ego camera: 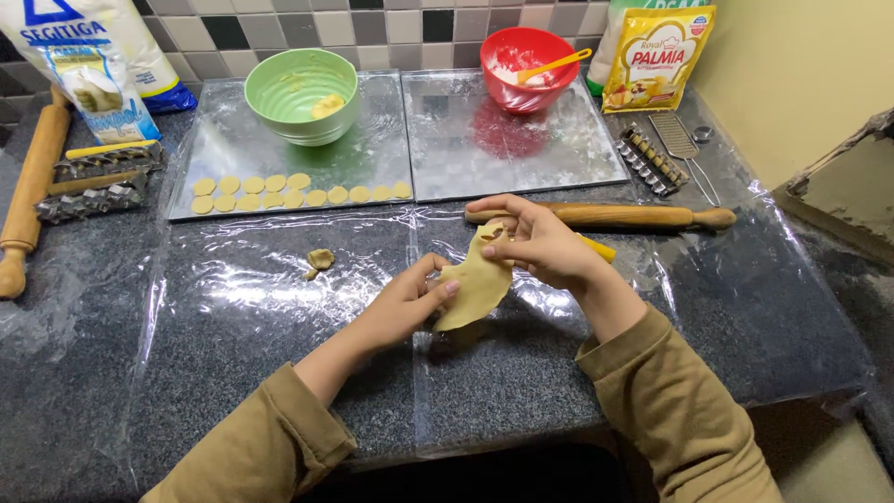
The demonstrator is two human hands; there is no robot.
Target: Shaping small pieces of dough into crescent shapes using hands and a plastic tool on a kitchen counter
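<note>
Counter: dark speckled stone (84, 373), its middle covered by clear plastic film (279, 307) that wrinkles at the edges.
Wall: small square tiles in grey, white and black behind the counter; a plain yellow wall at the right.
Trays: two shiny metal trays side by side at the back. The left tray (214, 140) holds a green bowl (302, 95) and two rows of small round dough discs (293, 192) along its near edge. The right tray (559, 158) holds a red bowl (529, 68) with a yellow-handled spatula in it.
Tools: one rolling pin (30, 191) lies at the far left, another (643, 217) just behind the hands. Metal cutters (93, 179) sit left of the trays, and a ridged metal cutter (649, 159) right of them.
Bags: a white and blue bag (93, 65) at the back left, a yellow pouch (656, 58) at the back right.
Dough: a thin, ragged sheet (477, 284) held up just above the film, between the two hands, at the middle of the counter.
Scrap: a small lump of dough (320, 259) lies on the film, left of the hands and apart from them.
Left hand: (405, 303) half closed, thumb and fingertips pinching the sheet's lower left edge.
Right hand: (540, 244) curled over the sheet's top, fingers gripping its upper edge.
Sleeves: both arms in tan sleeves (680, 410).
</note>
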